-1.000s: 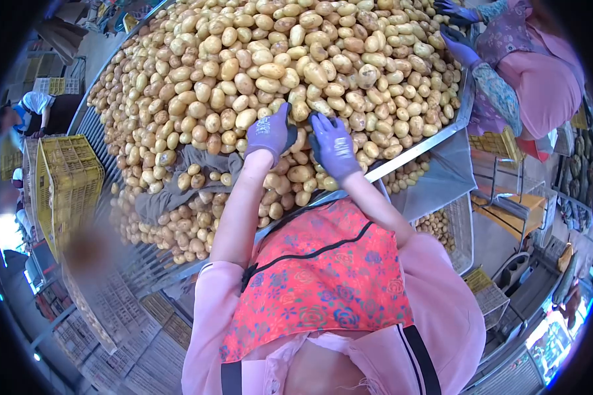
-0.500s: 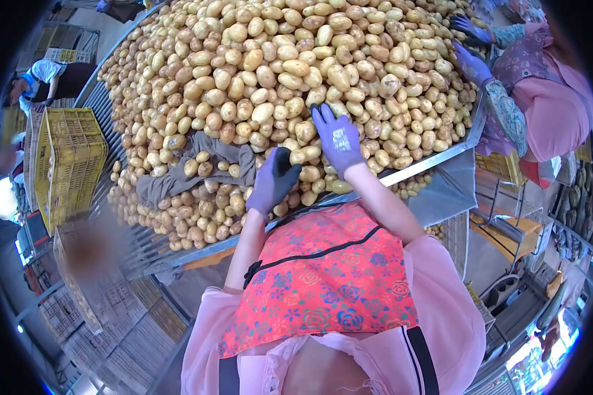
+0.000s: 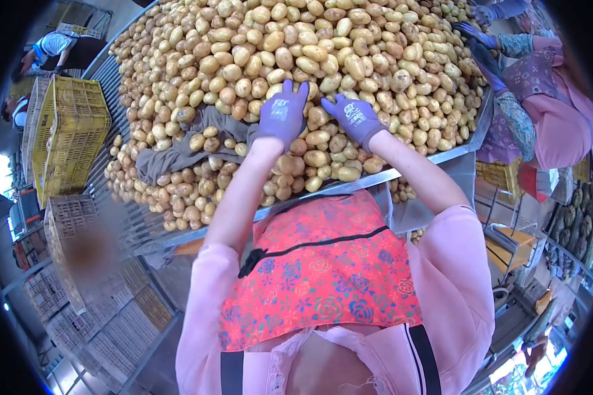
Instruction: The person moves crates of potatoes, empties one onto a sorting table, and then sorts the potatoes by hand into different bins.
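A large heap of yellow-brown potatoes [image 3: 244, 66] covers the slatted metal sorting table. My left hand [image 3: 282, 117], in a purple glove, lies back-up on the heap with its visible fingers apart. To its right, my right hand [image 3: 356, 120], also in a purple glove, rests on potatoes with fingers spread. The undersides of both hands are hidden, and no potato shows in a grip. A crumpled grey cloth [image 3: 171, 160] lies among the potatoes left of my left hand, with several potatoes on it.
Yellow crates [image 3: 76, 131] stand past the table's left side. A co-worker [image 3: 553, 112] in pink at the right reaches gloved hands to the heap. Another person [image 3: 56, 49] bends at the upper left. The metal table edge [image 3: 369, 180] runs before my body.
My left hand has moved up and right onto the heap, from palm sideways to back-up. My right hand has shifted slightly right. The co-worker's hands have moved.
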